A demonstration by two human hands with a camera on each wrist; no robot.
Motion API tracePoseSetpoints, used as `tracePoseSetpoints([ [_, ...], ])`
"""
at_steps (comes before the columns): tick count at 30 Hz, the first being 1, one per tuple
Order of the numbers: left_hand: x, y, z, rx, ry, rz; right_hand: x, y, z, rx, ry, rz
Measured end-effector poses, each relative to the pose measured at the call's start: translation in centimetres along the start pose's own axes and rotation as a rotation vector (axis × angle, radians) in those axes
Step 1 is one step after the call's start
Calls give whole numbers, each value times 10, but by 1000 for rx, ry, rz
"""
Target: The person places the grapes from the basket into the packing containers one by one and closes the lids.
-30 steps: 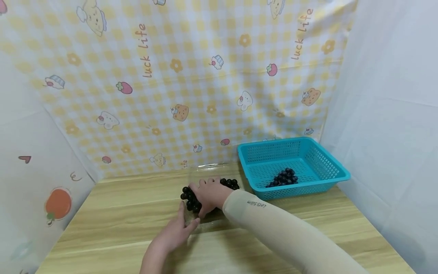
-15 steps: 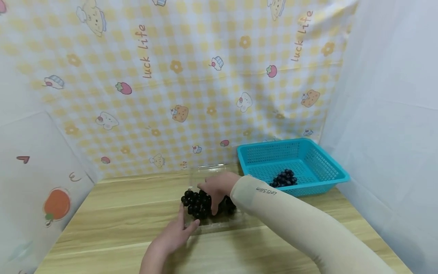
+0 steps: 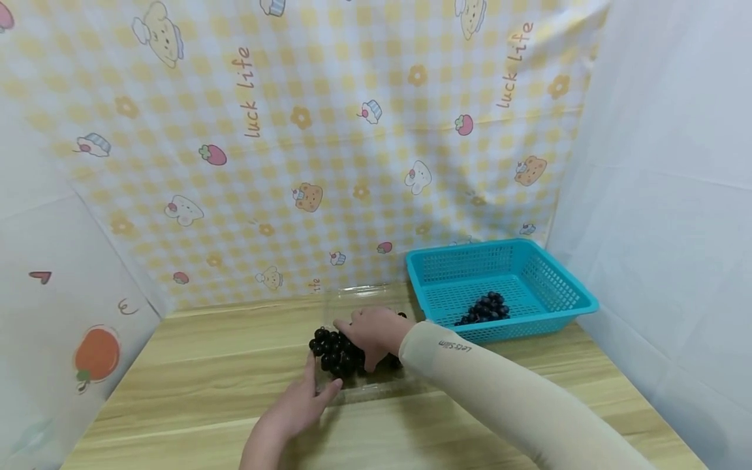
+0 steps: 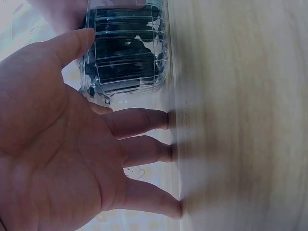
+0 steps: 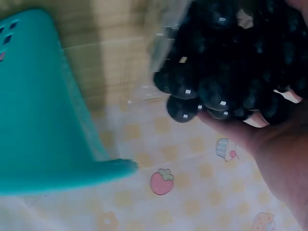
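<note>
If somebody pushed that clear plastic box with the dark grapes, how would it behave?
The clear box would probably flex a little, since its ribbed walls look thin. It would more likely slide than tip, as it sits low on the smooth-looking table. The dark grapes might roll or shift, being round and glossy.

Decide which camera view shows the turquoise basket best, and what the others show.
The head view: it shows nearly all of the turquoise basket, with dark grapes inside. The right wrist view catches only part, cut by the picture's edge; the left wrist view shows none.
</note>
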State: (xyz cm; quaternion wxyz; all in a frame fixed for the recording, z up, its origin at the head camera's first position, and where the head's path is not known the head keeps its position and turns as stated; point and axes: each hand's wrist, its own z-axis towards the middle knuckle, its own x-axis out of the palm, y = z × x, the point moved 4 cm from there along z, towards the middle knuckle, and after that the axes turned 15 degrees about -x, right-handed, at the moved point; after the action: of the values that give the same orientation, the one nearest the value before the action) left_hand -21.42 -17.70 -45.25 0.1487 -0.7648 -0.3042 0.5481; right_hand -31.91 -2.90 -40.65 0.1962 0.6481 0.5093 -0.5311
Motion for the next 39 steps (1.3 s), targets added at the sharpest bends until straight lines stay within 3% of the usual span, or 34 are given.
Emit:
tracePoseSetpoints([
  [8,-1,0,-1,-2,-12,2,3,-6,3,-23,-109,143],
  [15,-4,-1,-1,7,-13,-6,1,-5,2,-35,-146,112],
  [22,-3,-1,-1,10,-9,-2,6,2,2,33,-71,-14],
  [27,-1,0,-2,7,-2,-12,4,4,0,64,-18,3],
  [39,0,1,-1,-4,-4,-18,-18,-13,-13,37,50,51],
])
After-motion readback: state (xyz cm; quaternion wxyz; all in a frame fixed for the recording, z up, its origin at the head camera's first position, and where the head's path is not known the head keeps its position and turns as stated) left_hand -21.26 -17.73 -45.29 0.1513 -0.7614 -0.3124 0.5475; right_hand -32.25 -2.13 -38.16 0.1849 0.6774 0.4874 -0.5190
